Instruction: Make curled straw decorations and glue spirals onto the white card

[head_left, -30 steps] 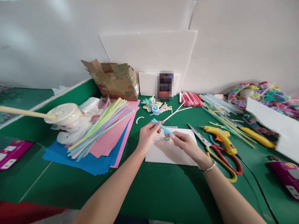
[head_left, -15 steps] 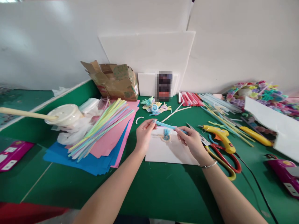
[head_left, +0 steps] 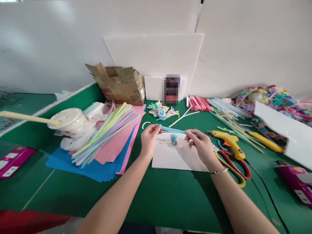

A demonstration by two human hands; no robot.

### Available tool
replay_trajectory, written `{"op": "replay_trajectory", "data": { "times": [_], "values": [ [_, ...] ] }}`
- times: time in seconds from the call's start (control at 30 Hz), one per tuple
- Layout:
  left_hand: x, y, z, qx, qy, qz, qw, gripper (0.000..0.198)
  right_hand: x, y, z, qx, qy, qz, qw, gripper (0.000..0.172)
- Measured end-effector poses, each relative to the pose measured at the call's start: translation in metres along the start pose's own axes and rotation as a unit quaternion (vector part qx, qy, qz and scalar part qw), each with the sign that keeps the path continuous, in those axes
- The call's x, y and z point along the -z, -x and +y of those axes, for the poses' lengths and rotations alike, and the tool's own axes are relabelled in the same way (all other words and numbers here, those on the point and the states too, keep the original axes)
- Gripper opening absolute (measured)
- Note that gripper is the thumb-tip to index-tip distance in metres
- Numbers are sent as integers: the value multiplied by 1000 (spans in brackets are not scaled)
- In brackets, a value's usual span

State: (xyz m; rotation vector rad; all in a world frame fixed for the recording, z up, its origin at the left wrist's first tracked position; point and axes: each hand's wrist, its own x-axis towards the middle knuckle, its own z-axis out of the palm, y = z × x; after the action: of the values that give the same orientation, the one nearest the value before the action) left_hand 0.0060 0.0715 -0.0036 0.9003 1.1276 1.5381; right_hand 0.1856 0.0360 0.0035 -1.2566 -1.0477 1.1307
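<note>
Between my two hands stretches a light-blue pipe cleaner [head_left: 173,129], possibly more than one strand. My left hand [head_left: 149,138] pinches one end between thumb and fingertips. Further along to the right, my right hand [head_left: 199,143] grips it, with the other end partly hidden by the fingers. Below it lies a white sheet [head_left: 179,159] bearing a small round craft piece [head_left: 173,142], a beige ring with a blue tuft on top. Just beyond the sheet are loose cream pipe cleaners [head_left: 182,118] and a cluster of coiled pastel pieces [head_left: 161,112].
To the left, pastel pipe cleaners [head_left: 107,133] lie across pink and blue paper [head_left: 97,174]. Right of the sheet are a yellow glue gun [head_left: 229,141] with a trailing cord and red-handled scissors [head_left: 237,164]. A cardboard box [head_left: 119,84] and pink-red sticks [head_left: 198,103] stand at the back.
My right hand has slid a little to the right along the blue pipe cleaner, so a longer stretch shows between my hands. My left hand has barely moved.
</note>
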Motion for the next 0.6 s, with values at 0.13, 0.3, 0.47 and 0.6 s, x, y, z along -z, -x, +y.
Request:
{"op": "replay_trajectory", "data": {
  "times": [0.13, 0.3, 0.47, 0.6],
  "values": [
    [1, -2, 0, -5, -7, 31, 999, 25, 1, -2, 1, 6, -16, 25, 1000, 33],
    [4, -6, 2, -24, 12, 75, 997, 28, -3, 1, 4, -11, 42, -76, 996, 36],
    [7, -8, 3, -14, 20, 84, 996, 32, -7, 5, 7, 69, 177, -122, 974, 28],
    [6, -6, 2, -35, 11, 36, 999, 33, -6, 3, 5, 155, 248, -78, 953, 23]
  ]
}}
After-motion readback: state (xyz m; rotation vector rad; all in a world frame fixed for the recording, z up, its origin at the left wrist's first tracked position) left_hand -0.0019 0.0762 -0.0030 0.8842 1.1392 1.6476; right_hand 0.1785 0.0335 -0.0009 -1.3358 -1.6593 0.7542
